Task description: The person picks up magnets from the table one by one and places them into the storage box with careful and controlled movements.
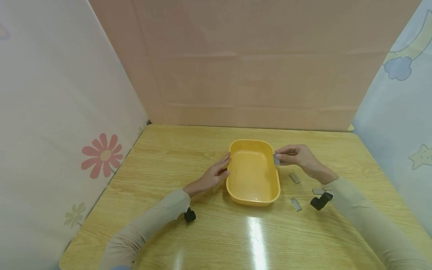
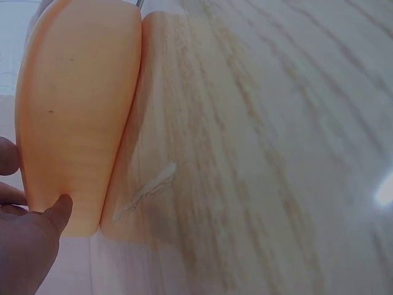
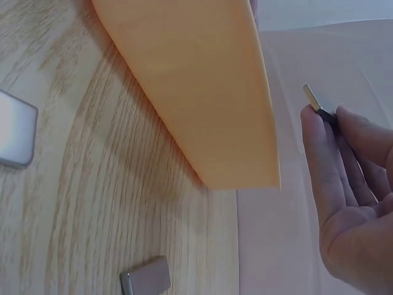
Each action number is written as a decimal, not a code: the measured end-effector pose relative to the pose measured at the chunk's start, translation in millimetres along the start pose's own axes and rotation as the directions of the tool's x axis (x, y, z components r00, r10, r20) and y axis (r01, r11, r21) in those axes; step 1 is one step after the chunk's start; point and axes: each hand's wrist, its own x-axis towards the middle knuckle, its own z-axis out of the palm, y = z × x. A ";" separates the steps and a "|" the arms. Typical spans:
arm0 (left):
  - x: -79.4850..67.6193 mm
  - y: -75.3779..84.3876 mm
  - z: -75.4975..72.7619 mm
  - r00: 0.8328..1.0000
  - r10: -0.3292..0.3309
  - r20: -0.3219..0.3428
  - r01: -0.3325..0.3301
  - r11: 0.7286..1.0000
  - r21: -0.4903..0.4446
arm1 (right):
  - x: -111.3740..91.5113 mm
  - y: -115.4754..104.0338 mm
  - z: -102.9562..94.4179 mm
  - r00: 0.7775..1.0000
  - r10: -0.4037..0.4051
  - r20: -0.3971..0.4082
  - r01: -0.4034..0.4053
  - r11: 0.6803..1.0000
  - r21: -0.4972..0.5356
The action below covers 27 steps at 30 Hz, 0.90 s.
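Note:
A yellow rectangular tray (image 1: 253, 198) with rounded corners stands on the table, its inside bare. My left hand (image 1: 212, 177) rests against the left side of the tray, fingers mostly straight; in the left wrist view, a fingertip (image 2: 64, 203) presses the outer wall. Between thumb and fingers, my right hand (image 1: 302, 159) pinches a small flat grey rectangular piece (image 1: 276, 159) at the right rim. That piece (image 3: 316, 103) appears edge-on in the right wrist view, dark with a pale edge, above the rim's level. Its exact kind cannot be told.
Several similar flat silver pieces lie right of the tray: one close by (image 1: 294, 178), one nearer the front (image 1: 296, 204), another beside the right sleeve (image 1: 318, 191). A pale mark (image 2: 146, 192) shows on the tabletop left of the tray. Printed sheets surround the table.

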 end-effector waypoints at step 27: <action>-0.1 0.4 0.6 1.000 0.003 -0.002 -0.003 1.000 -0.019 | 2.3 4.0 19.7 0.998 -0.015 0.053 0.011 0.998 0.062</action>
